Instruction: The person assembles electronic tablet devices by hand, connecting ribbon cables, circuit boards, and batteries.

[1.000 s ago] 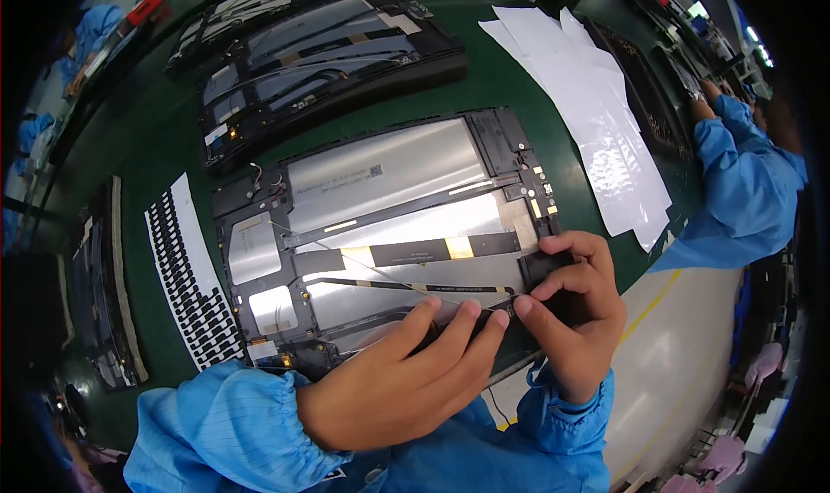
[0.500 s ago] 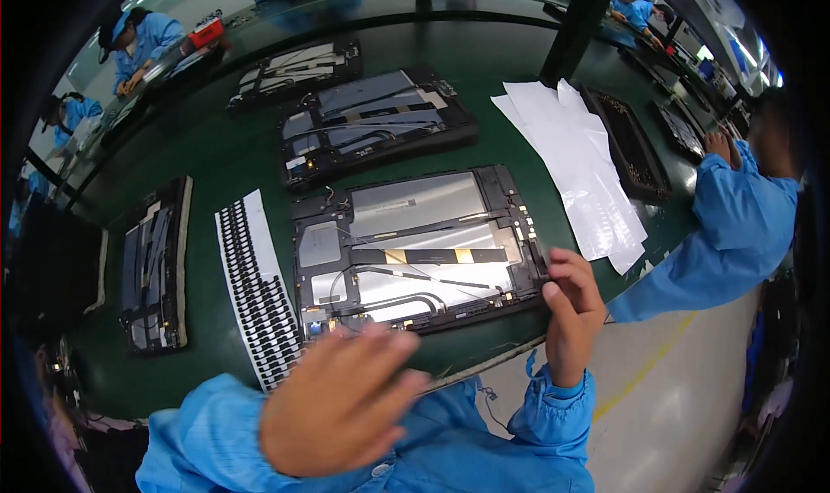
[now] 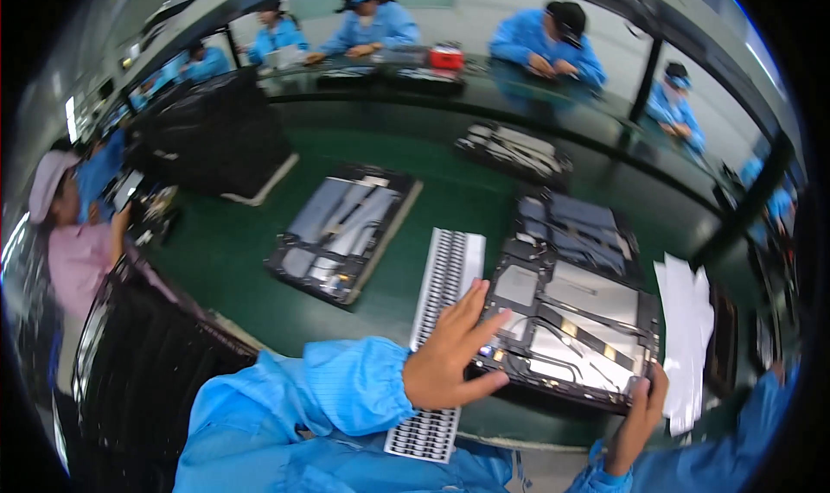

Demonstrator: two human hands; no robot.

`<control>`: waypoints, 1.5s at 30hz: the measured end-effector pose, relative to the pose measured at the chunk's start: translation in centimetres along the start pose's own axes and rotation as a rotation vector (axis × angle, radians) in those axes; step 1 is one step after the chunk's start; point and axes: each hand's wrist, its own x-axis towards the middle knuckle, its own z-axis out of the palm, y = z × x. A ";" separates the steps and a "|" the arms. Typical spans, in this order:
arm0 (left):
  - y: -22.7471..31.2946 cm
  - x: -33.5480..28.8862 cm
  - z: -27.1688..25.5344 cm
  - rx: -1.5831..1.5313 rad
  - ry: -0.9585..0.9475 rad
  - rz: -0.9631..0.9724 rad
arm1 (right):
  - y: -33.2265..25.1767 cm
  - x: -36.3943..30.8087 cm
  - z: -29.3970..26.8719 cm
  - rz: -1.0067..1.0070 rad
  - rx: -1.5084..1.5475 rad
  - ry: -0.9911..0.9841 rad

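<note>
Open lane for my left hand (image 3: 454,350): green tabletop (image 3: 391,279) between strip sheet (image 3: 445,273) and left device (image 3: 337,234). Far device (image 3: 577,225) stands close behind near device (image 3: 596,296), blocking straight reach. White sheets (image 3: 684,337) lie just right of it, near my right hand (image 3: 640,417).

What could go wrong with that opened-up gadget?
The left hand and its blue sleeve reach across the white sheet of black pieces, so they might drag it. A finger could snag the flat black cable exposed inside the opened device. The right hand touches that device's corner near the table edge; a hard pull might slide it off.
</note>
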 end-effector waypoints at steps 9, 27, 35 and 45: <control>1.2 -6.2 -7.7 0.034 0.734 -0.300 | -13.7 10.1 15.7 -0.238 0.310 -0.625; -5.2 -12.4 -11.6 0.215 0.976 -0.742 | -9.1 11.6 42.6 -0.380 0.272 -0.319; -10.9 -9.0 -13.6 -0.239 0.858 -0.712 | -8.2 9.1 43.8 0.203 0.742 -0.468; -10.4 -9.4 -13.6 -0.465 1.199 -0.611 | -9.4 6.2 43.0 -0.239 0.279 -0.280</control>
